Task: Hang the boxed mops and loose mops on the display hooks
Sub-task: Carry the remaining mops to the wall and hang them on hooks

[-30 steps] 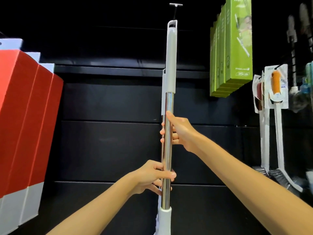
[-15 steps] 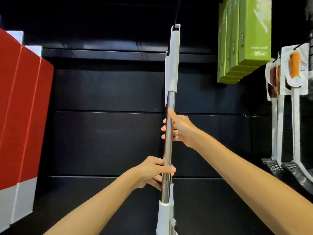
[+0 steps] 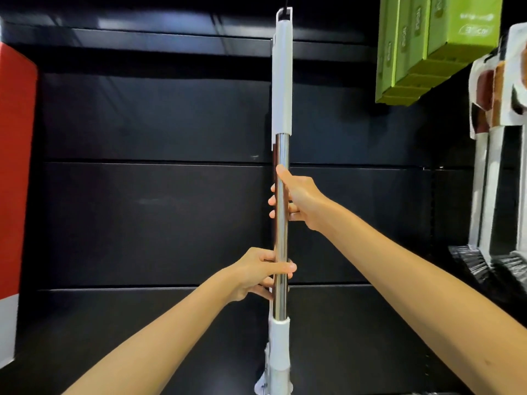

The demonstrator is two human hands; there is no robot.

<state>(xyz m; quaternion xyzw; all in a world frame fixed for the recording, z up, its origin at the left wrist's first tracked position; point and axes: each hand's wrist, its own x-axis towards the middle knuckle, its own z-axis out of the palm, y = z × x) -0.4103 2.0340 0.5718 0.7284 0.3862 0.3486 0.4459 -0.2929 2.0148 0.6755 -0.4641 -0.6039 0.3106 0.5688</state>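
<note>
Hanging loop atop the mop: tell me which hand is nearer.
Right. The right hand grips the pole partway below the hanging loop; the left hand grips further down, near the bottom collar.

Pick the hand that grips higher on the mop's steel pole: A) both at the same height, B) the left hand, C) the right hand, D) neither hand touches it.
C: the right hand grips the mop pole well above the left hand, which holds it nearer the lower white collar.
</note>
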